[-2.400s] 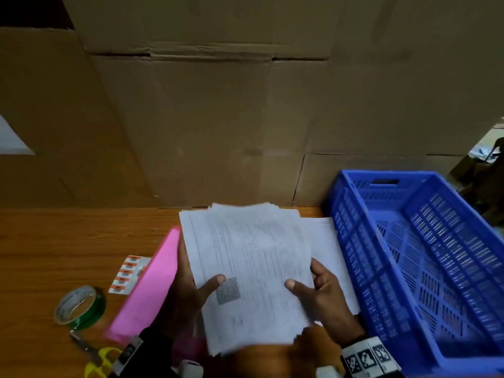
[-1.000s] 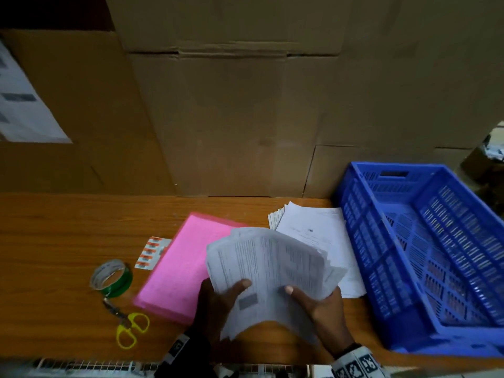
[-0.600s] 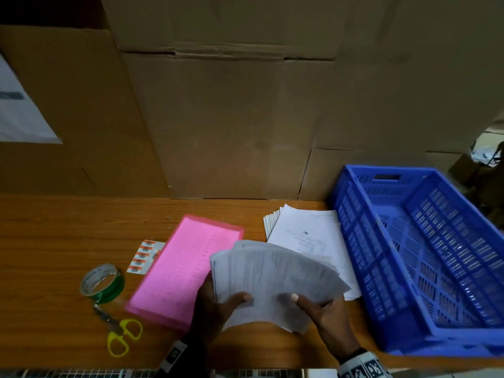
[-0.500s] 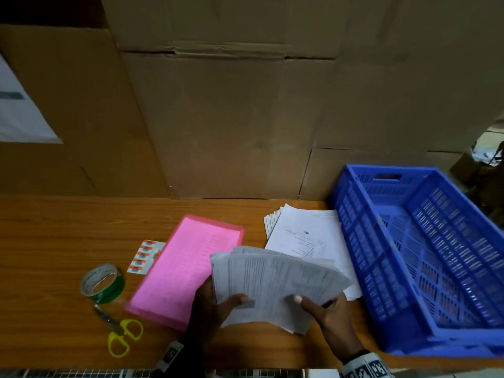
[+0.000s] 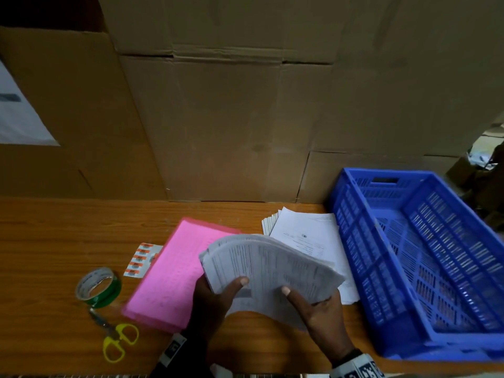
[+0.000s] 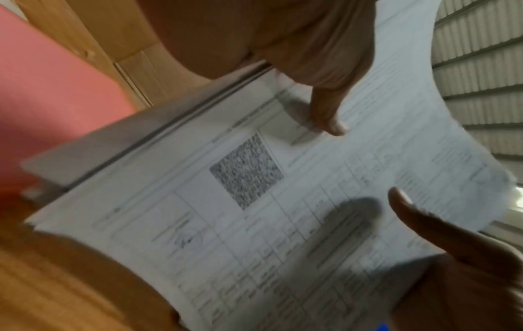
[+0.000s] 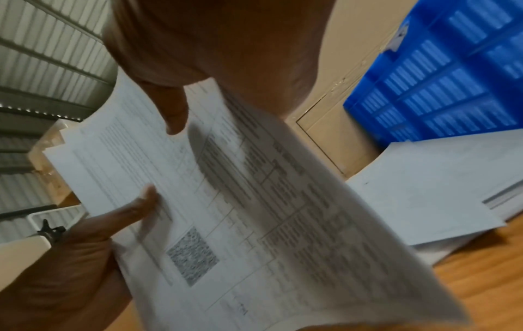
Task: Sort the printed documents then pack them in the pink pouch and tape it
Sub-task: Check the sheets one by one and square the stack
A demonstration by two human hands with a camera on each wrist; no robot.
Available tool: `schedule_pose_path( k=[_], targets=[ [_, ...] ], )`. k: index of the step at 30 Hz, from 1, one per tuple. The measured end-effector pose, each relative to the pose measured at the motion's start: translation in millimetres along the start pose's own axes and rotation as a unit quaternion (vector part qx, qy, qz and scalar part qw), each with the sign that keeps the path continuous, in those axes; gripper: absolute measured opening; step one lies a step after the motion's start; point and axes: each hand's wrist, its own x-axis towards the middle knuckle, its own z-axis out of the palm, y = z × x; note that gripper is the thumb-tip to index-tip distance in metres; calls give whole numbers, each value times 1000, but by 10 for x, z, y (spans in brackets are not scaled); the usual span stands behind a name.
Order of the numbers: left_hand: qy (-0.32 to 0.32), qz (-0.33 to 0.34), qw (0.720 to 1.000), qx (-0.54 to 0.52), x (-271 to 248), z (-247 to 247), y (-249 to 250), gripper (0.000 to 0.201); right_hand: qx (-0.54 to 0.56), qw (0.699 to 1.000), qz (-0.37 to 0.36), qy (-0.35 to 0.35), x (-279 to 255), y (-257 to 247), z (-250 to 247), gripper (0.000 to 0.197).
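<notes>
While both hands grip it, the sheaf arches above the table.
Left hand and right hand clamp its near edge, thumbs on top; its long axis runs left-right, far edge drooping. Print is blurred. Pouch lies left, partly hidden.

tabletop: wood, brown grain, smooth with a slight sheen
papers: thin white printed sheets, matt, bending in a sheaf
pouch: pink, finely dotted texture, dull finish
crate: blue plastic, slotted walls, slightly glossy
tape roll: green, shiny film
scissors: yellow plastic handles
boxes: brown cardboard, matt, creased
</notes>
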Motion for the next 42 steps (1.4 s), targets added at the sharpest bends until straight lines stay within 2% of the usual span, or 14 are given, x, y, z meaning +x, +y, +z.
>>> schedule_pose_path(
  k=[4,8,12,13,15,16,17,22,25,29,34,36,39,42],
  targets=[
    [-57,33,997,38,92,-197,-181,46,-17,1000,-18,-5,-8,12,-161,66],
    [-96,51,992,69,79,-302,-211,46,8,1000,7,-23,-41,7,-261,38],
    [-122,5,992,37,115,-296,-250,98,22,998,29,-54,-61,17,-254,63],
    [-133,-8,991,30,105,-282,-257,95,24,998,34,-52,-64,3,-216,59],
    [-123,-28,992,22,56,-218,-254,61,6,999,23,-38,-84,9,-130,49],
    [-103,-29,994,24,1,-145,-186,40,-13,999,11,-32,-91,4,-73,51],
    [-87,-14,996,31,-46,-80,-138,34,-29,999,5,-26,-97,6,-17,53],
    [-31,34,999,-6,-51,-2,61,42,-14,1000,7,0,-65,-129,61,34],
    [-45,43,998,13,35,-81,2,39,-23,1000,-10,-7,-41,-218,-8,24],
    [-92,35,994,35,83,-196,-92,40,-15,1000,-6,-7,-46,-215,-99,28],
    [-126,-2,992,30,124,-278,-224,63,14,1000,18,-22,-35,-133,-233,33],
    [-130,-21,991,26,140,-271,-315,68,34,998,36,-39,-28,-87,-247,45],
    [-110,-31,993,34,106,-198,-384,53,31,997,51,-41,-45,-33,-160,51],
    [-86,-23,995,36,23,-35,-340,46,14,999,41,-17,-54,8,15,40]
  ],
)
